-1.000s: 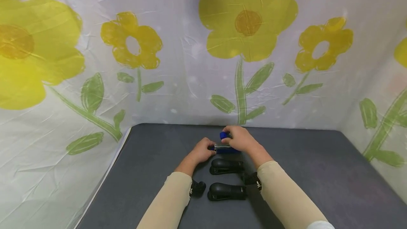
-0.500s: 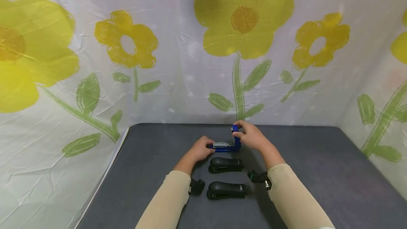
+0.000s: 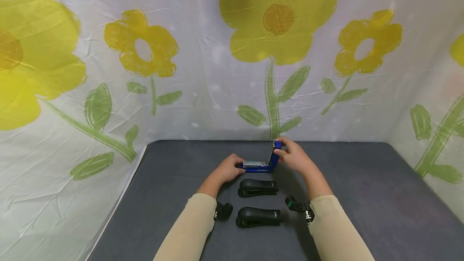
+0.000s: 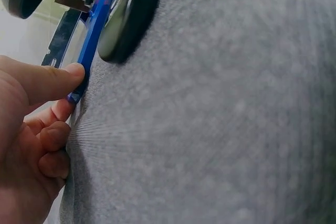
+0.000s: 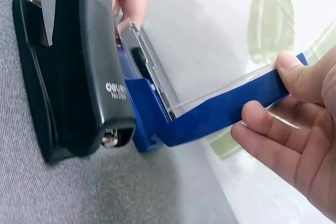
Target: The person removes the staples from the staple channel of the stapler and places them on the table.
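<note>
A blue stapler lies near the back of the table, its top arm swung far up and leaning right. Its metal staple magazine shows above the base. My left hand pinches the left end of the base between thumb and fingers; the left wrist view shows the thumb on the blue edge. With thumb and fingers, my right hand grips the raised end of the blue top arm. Nearest in front sits a black stapler, closed.
A second black stapler lies closer to me, parallel to the first. The dark grey table ends at a white cloth with yellow flowers. Black wrist cameras hang beneath both forearms.
My right hand has swung the stapler's top arm up and to the right, first to upright, then slightly past it. The left hand has stayed on the base.
</note>
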`<state>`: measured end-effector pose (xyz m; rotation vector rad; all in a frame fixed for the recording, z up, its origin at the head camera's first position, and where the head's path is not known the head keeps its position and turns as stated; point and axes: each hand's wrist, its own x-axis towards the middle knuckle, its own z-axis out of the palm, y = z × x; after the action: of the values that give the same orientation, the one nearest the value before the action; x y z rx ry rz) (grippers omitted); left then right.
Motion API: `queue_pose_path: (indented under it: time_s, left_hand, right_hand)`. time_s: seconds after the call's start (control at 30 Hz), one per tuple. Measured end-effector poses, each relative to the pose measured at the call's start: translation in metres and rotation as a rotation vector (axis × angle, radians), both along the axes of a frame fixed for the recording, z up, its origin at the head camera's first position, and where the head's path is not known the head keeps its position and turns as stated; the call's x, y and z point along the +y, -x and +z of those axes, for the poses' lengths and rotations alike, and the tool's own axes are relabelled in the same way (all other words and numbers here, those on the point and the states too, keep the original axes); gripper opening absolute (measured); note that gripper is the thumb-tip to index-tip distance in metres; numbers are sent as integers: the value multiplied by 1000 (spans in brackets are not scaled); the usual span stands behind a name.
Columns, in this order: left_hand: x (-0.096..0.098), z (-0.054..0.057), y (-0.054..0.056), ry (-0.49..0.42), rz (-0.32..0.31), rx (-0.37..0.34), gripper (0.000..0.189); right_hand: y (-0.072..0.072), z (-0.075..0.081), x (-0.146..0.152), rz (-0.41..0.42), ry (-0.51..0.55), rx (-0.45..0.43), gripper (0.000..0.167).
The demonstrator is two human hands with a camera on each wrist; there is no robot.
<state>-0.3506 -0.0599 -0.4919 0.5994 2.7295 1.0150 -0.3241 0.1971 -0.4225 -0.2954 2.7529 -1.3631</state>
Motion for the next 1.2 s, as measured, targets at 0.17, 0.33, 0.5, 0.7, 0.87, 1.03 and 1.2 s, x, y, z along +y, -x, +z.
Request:
queue_pose_path:
  time_s: [0.17,0.33,0.5,0.7,0.87,1.03,1.2]
  left_hand:
    - [1,-2,-1,4,-5,18,34]
    - [0,-3,-2,7,-6,32,32]
    - [-3,-1,-5,6,6,12,31]
    - [-5,-2,-6,2,6,20,31]
    - [-5,-5,-5,-14,16,46,30]
    - [-3,-11,-7,-32,17,65,29]
    - [-6,-14,-9,-62,47,82,30]
  right_hand:
    - [-4,-3,10,13,73,-6,30]
    - [-9,-8,19,27,146,11,28]
    - [-12,-13,27,19,176,18,28]
    - [-14,-18,34,-2,211,9,28]
    - [-14,-22,39,-21,254,-19,33]
    - [-18,-26,44,-55,223,-22,35]
    - [-18,-30,47,-76,166,-29,37]
